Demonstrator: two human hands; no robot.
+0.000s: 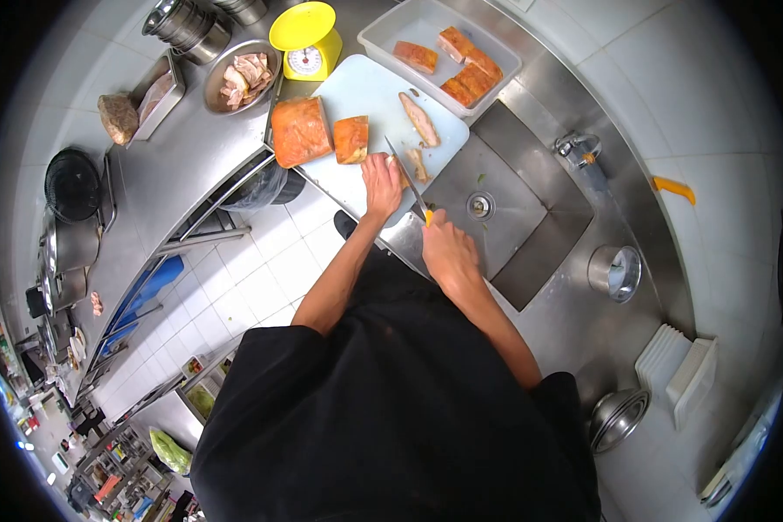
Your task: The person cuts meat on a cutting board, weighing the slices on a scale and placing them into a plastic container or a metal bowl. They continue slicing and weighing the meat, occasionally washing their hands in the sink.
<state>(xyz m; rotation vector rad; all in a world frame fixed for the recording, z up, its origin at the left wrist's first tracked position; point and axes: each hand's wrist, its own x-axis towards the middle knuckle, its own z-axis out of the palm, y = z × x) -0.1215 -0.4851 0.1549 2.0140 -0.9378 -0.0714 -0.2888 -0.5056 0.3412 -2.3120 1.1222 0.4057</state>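
Note:
My right hand (451, 250) is wrapped round the yellow handle of a knife (408, 180), whose blade points up and left over the white cutting board (370, 87). Close beside the blade, my left hand (382, 184) presses on a small piece of meat, mostly hidden under the fingers. A large orange-brown block of meat (301, 132) and a smaller block (351, 140) lie on the board left of the knife. To the right of the blade are a long thin slice (419, 119) and a small scrap (418, 164).
Beyond the board stand a plastic tub (376, 35) with several meat blocks, a yellow scale (305, 39) and a metal bowl (213, 94) of meat pieces. A sink (513, 217) with a faucet (578, 149) adjoins the board. A metal cup (614, 272) stands farther right.

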